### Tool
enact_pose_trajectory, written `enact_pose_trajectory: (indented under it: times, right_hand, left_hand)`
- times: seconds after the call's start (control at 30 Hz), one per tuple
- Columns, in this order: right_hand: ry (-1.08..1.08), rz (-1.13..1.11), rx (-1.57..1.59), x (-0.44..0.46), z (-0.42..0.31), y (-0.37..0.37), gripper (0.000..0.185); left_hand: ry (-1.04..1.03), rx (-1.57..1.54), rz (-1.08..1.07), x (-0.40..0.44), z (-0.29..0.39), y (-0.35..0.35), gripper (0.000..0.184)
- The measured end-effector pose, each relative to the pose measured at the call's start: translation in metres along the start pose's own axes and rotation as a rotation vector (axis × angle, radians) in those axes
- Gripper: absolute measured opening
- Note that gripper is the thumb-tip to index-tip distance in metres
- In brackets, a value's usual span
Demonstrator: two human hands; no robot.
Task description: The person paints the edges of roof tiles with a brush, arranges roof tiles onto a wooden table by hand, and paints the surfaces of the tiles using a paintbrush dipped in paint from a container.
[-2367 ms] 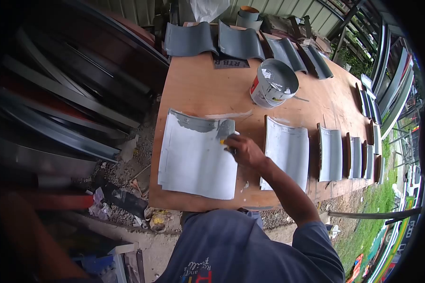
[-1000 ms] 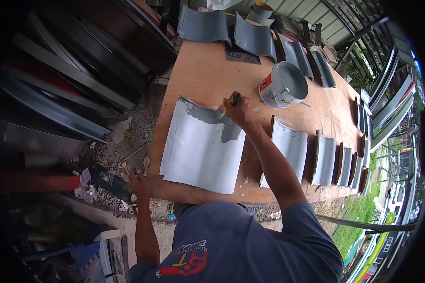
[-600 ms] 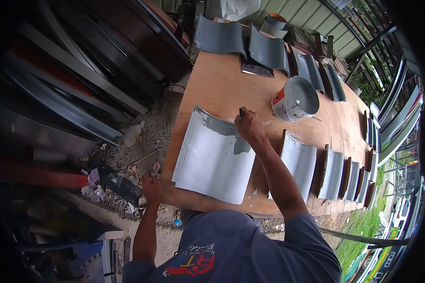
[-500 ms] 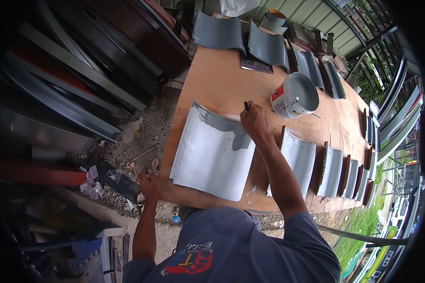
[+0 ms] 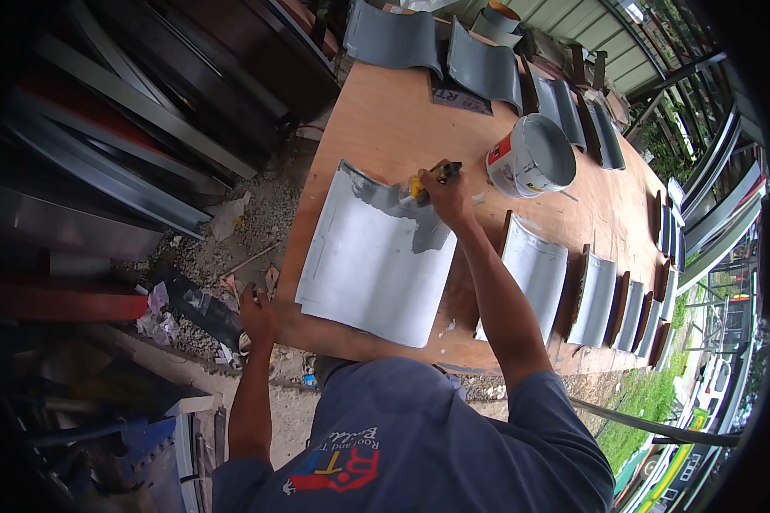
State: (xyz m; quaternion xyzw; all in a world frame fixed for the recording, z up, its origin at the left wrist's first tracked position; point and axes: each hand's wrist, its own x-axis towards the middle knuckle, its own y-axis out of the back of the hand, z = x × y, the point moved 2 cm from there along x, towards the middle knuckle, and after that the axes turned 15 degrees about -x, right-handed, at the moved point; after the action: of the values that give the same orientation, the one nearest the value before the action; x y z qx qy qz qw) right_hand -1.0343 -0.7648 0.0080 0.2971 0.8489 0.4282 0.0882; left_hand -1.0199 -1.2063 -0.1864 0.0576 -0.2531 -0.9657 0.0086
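My right hand [image 5: 449, 197] is closed around a short yellow-and-black handled brush [image 5: 441, 171]; the brush lies slantwise, its dark handle end towards the white plastic bucket [image 5: 515, 162] and its pale head towards the far edge of the broad white wavy tile [image 5: 372, 265]; whether the bristles touch I cannot tell. The tile lies flat on the brown plywood desk [image 5: 385, 111], right in front of me, its ridges running away from my body; from my right hand, at its far right corner, most of the bare white face lies to the left and back towards me; the matt grey coating [image 5: 428, 232] covers part of the far edge and a patch below that hand. My left hand [image 5: 258, 318] is farther from the coating, beside the desk's near left corner; its fingers look slightly apart, with nothing visible in them.
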Motion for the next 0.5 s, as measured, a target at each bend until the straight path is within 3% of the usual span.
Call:
enact_pose_trajectory:
  times: [0.03,0.1,0.2,0.37,0.43,0.5]
  right_hand:
    - [0.002,-0.004,-0.004,-0.001,0.004,0.006,0.027]
    - [0.065,-0.011,-0.297,-0.011,0.014,0.020,0.028]
    - [-0.017,0.031,-0.197,-0.019,0.047,0.050,0.022]
    - [0.032,0.086,-0.072,-0.051,0.055,0.091,0.009]
    - [0.322,-0.005,-0.053,-0.074,0.045,0.084,0.012]
    - [0.486,-0.098,-0.279,-0.112,0.033,0.079,0.017]
  left_hand:
    - [-0.001,-0.005,0.004,0.000,-0.001,0.000,0.042]
    - [0.001,0.005,0.008,0.000,-0.004,-0.001,0.043]
    - [-0.007,-0.006,0.007,0.003,-0.007,-0.004,0.043]
    - [-0.004,-0.025,-0.018,0.003,-0.008,-0.004,0.041]
    - [-0.021,-0.032,-0.065,0.004,-0.007,-0.004,0.039]
    - [-0.039,-0.013,-0.068,0.004,-0.010,-0.004,0.038]
